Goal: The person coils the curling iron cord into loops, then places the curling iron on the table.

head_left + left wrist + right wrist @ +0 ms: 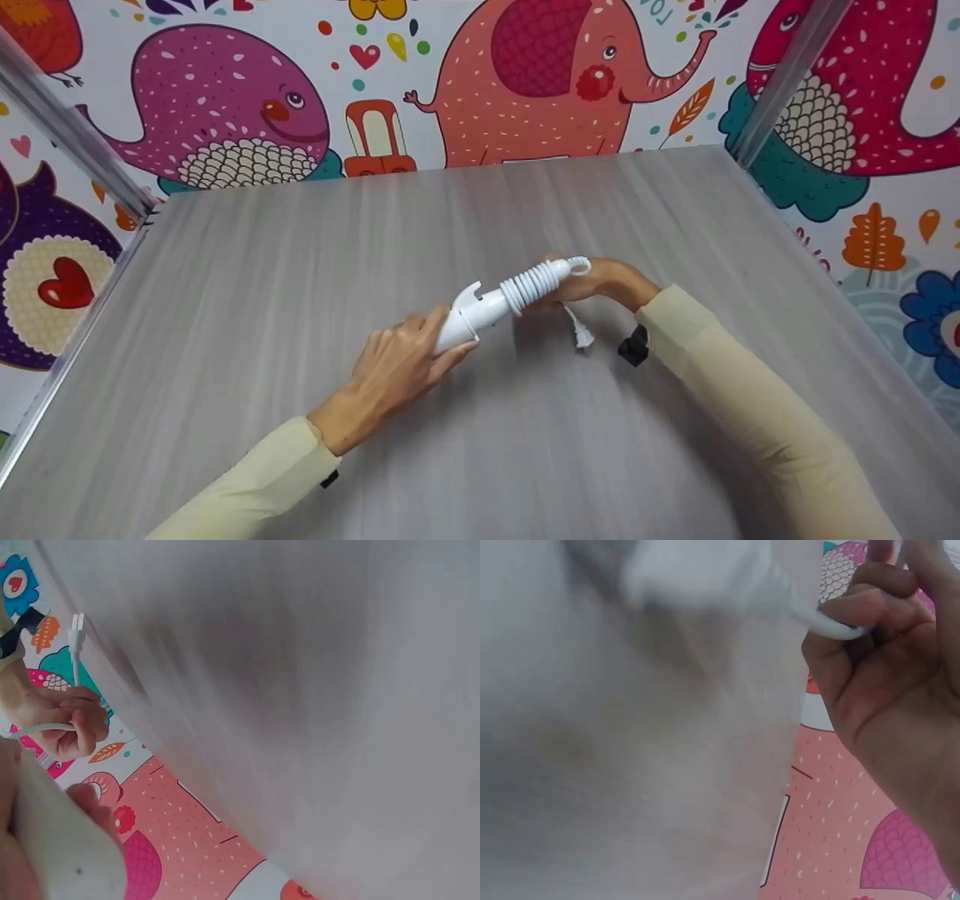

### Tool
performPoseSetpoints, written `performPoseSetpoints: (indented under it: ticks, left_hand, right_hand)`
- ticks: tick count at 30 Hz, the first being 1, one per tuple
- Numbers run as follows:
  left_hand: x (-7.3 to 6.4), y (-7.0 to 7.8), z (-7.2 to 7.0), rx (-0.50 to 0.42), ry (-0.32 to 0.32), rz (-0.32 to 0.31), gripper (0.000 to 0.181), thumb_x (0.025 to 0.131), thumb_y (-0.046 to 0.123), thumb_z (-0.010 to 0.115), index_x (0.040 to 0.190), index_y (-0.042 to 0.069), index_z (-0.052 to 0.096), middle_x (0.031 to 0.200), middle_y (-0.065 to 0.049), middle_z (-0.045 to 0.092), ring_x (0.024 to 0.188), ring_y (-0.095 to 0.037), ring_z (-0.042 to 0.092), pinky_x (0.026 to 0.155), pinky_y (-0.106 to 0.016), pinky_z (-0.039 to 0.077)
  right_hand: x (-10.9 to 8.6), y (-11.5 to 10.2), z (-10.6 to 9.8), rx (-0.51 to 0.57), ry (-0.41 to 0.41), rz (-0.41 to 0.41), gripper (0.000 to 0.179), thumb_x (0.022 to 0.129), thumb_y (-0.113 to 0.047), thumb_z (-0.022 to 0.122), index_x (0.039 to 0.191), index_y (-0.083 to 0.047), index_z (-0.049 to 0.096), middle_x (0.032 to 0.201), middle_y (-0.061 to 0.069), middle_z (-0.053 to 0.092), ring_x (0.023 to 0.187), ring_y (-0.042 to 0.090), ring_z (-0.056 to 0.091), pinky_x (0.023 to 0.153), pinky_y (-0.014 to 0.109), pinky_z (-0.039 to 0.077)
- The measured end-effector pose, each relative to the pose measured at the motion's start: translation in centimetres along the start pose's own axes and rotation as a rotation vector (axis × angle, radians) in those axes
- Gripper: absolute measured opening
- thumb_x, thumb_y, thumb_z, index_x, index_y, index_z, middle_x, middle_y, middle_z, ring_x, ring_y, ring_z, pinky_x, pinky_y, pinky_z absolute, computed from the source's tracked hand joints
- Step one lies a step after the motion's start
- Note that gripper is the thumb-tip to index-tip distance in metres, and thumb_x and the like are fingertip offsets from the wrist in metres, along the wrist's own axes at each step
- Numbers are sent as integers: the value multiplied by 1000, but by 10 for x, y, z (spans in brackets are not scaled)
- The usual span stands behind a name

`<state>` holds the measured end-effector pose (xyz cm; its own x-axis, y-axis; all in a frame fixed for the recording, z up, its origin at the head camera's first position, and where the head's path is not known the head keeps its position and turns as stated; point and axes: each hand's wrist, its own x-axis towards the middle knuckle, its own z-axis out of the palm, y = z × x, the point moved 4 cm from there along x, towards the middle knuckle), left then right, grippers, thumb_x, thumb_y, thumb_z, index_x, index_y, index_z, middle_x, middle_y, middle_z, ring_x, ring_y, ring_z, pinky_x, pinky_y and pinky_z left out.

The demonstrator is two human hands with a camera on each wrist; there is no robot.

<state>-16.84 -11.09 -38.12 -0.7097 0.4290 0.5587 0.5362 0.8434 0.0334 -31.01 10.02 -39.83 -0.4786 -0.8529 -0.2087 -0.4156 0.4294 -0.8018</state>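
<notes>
A white curling iron (pixel 487 309), with a hooked lever on its side, is held slantwise above the table. My left hand (pixel 396 366) grips its lower left end, which is mostly hidden by the fingers. White power cord (pixel 532 286) is wound in several coils about the handle's other end. Behind those coils is my right hand (pixel 600 281), its fingers partly hidden in the head view. The left wrist view shows that right hand (pixel 64 720) with curled fingers holding the cord near its white plug (pixel 76 637). In the head view the plug (pixel 583 337) hangs below the right hand.
Beneath both hands lies a grey wood-grain table (pixel 300 262). Cartoon-printed walls (pixel 382 75) stand behind it and at both sides. Metal posts (pixel 787 82) rise at the back corners. A black strap piece (pixel 634 346) sticks out at the right cuff.
</notes>
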Motion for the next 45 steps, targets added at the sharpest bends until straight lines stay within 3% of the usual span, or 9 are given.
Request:
performPoseSetpoints:
  ticks: [4,10,14,24,31,36,45]
  left_hand:
    - [0,0,2,-14,-44,5,50,90,45,72,115,4,60,73,-11,68,54,-18,63,46,-34,53]
    - [-1,3,4,-19,-98,63,50,91,46,70,116,4,59,70,-9,66,51,-14,57,44,-31,49]
    - [-3,5,9,-16,-130,110,49,89,47,71,112,6,57,65,-6,61,48,-12,51,42,-29,45]
    - [-4,8,17,-62,-216,98,47,90,50,70,110,9,57,64,-4,61,48,-12,50,42,-30,41]
    - [-2,10,20,-7,-287,44,47,93,51,65,111,8,58,66,-8,63,49,-20,58,43,-36,46]
    - [-3,7,21,16,-281,-23,45,92,49,67,108,8,57,64,-8,62,47,-19,55,42,-35,45]
    - [-1,-1,17,12,-241,-137,46,92,46,70,111,6,58,66,-11,63,49,-23,60,42,-39,48]
  right_hand:
    - [0,-1,-6,-114,34,-56,8,91,4,66,98,7,68,82,16,62,70,17,50,67,22,44]
    - [4,1,-6,-159,86,134,11,92,-10,68,84,-4,69,73,-1,57,66,11,48,61,23,41]
    - [5,-1,-7,-203,102,170,17,89,-23,76,79,-11,70,69,-6,56,63,9,47,59,26,39]
    - [-3,-32,-9,-356,231,32,25,76,-33,87,77,-12,73,70,-3,66,63,7,47,58,24,39]
    - [-11,-63,6,-484,294,-19,23,85,-32,81,82,-11,76,71,-1,67,63,8,50,58,23,42]
    - [-17,-66,13,-460,335,-3,23,96,-29,68,88,-9,76,72,1,66,62,10,49,58,24,42]
    - [-29,-59,23,-255,331,13,28,104,-27,55,98,-8,75,72,-1,58,63,9,48,59,25,41]
